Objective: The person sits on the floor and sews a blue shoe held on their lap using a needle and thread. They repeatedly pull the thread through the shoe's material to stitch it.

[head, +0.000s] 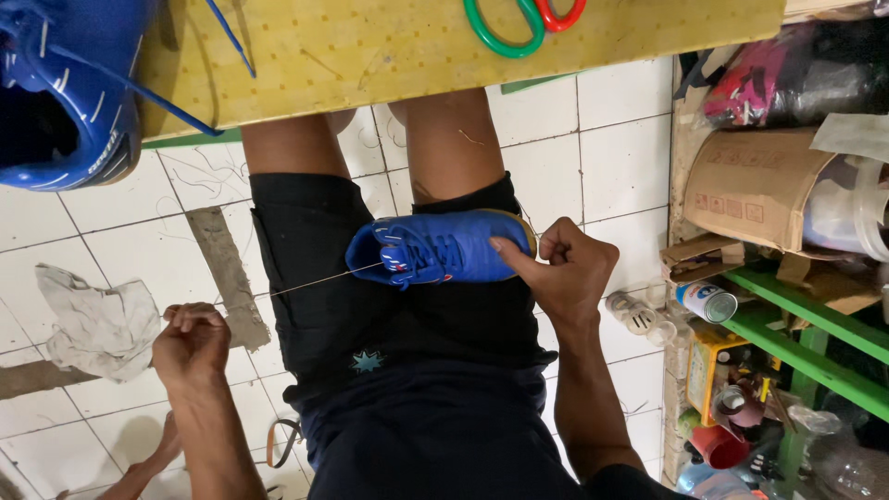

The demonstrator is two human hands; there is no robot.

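Two hands, one thread, two blue shoes.
The left hand (pixel 190 341) pinches a taut thread (pixel 296 284) out to the side; the right hand (pixel 567 268) grips the small blue shoe (pixel 435 248) resting on the lap, a second blue shoe (pixel 65 88) on the yellow board (pixel 389 46).

Shoe-repair workshop: scissors (pixel 524 23), cluttered shelves (pixel 806 343)

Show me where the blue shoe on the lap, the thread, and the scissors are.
Blue shoe (pixel 444 248): head view, on its laced upper.
Thread (pixel 306 281): head view, on the taut stretch between the shoe and the left hand.
Scissors (pixel 505 32): head view, on the green handle loop.
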